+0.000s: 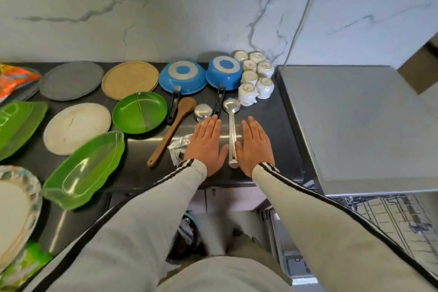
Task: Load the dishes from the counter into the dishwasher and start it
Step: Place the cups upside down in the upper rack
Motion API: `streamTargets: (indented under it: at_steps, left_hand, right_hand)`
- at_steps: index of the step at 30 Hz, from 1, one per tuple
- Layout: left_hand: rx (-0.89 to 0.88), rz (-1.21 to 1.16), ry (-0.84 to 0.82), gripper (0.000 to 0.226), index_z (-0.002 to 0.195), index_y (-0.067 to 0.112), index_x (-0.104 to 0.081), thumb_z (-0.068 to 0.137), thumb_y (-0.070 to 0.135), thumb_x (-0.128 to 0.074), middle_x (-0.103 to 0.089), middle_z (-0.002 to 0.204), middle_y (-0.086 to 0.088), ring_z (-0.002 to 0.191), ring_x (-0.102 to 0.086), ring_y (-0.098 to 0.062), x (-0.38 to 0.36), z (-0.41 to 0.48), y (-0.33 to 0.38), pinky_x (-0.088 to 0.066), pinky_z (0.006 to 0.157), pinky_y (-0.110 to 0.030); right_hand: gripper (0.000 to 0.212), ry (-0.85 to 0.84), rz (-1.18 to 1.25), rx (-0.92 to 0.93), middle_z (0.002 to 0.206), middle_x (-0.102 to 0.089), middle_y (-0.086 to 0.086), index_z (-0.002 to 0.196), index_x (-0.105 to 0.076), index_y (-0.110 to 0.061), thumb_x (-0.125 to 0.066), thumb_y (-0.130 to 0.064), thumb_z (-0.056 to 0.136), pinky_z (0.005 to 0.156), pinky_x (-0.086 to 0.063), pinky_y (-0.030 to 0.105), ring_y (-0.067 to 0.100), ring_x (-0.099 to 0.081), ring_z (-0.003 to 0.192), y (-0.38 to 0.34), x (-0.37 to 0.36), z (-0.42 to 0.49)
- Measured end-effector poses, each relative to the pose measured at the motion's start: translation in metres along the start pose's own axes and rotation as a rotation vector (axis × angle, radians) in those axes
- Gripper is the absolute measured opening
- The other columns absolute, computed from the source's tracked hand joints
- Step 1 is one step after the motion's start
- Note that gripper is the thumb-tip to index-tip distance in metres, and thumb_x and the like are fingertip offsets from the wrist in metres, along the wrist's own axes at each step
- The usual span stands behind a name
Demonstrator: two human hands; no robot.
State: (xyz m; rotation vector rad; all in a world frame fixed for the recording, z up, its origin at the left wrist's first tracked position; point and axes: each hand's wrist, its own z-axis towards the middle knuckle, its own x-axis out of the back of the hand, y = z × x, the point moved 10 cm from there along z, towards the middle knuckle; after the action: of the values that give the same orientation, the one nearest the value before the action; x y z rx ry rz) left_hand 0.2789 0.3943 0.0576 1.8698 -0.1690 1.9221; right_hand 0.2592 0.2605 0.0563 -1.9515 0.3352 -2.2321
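Note:
My left hand (205,145) and my right hand (256,144) lie flat, palms down, on the dark counter (265,111), holding nothing. A steel ladle (231,125) lies between them. A wooden spoon (174,128) and a second steel spoon (202,111) lie left of my left hand. Two blue pans (182,78) (224,71) sit upside down behind, beside several upturned white cups (257,76). Plates spread to the left: a round green plate (139,111), a white plate (77,128), a tan plate (130,79), a grey plate (71,80). The dishwasher (355,121) stands at right with its rack (398,218) pulled out.
A green leaf-shaped tray (85,170) lies near the counter's front edge, more green trays (19,123) at far left, a patterned plate (16,211) at bottom left. Crumpled foil (179,149) lies by my left wrist. A cable (301,21) runs down the marble wall.

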Motion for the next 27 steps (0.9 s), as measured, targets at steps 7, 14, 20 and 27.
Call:
streamTargets:
  at_steps: [7, 14, 20, 27]
  left_hand:
    - [-0.066, -0.043, -0.058, 0.085, 0.157, 0.017, -0.001, 0.095, 0.051, -0.047, 0.004, 0.166, -0.003, 0.152, 0.004, -0.020, -0.014, 0.085, 0.016, -0.007, 0.124, -0.042]
    - [0.022, -0.144, -0.107, 0.097, 0.157, 0.019, -0.004, 0.088, 0.048, -0.065, -0.006, 0.165, -0.005, 0.152, -0.012, -0.025, -0.034, 0.193, 0.027, -0.019, 0.122, -0.041]
    - [0.257, -0.330, -0.125, 0.087, 0.152, 0.018, -0.022, 0.084, 0.041, -0.072, -0.037, 0.150, -0.005, 0.137, -0.039, -0.025, -0.061, 0.247, 0.022, -0.039, 0.110, -0.040]
    - [0.296, -0.352, -0.083, 0.075, 0.139, 0.024, -0.040, 0.077, 0.044, -0.077, -0.050, 0.133, 0.000, 0.122, -0.052, -0.022, -0.059, 0.250, 0.019, -0.047, 0.101, -0.037]
  right_hand:
    - [0.079, -0.002, 0.023, -0.168, 0.165, -0.002, -0.001, 0.154, -0.007, -0.034, -0.055, -0.050, 0.093, 0.118, -0.019, 0.041, 0.025, -0.011, 0.151, 0.058, 0.006, 0.058]
    - [0.089, -0.050, 0.083, -0.305, 0.165, 0.002, -0.001, 0.154, -0.001, -0.036, -0.064, -0.043, 0.090, 0.117, -0.027, 0.049, 0.031, -0.012, 0.150, 0.131, -0.004, 0.156]
    - [0.088, -0.126, 0.262, -0.275, 0.156, -0.030, 0.003, 0.150, -0.020, -0.029, -0.072, -0.047, 0.082, 0.112, -0.037, 0.047, 0.028, -0.033, 0.141, 0.168, -0.034, 0.228]
    - [0.076, -0.159, 0.389, -0.230, 0.141, -0.049, -0.004, 0.140, -0.036, -0.033, -0.076, -0.050, 0.077, 0.105, -0.046, 0.046, 0.021, -0.049, 0.129, 0.172, -0.045, 0.250]
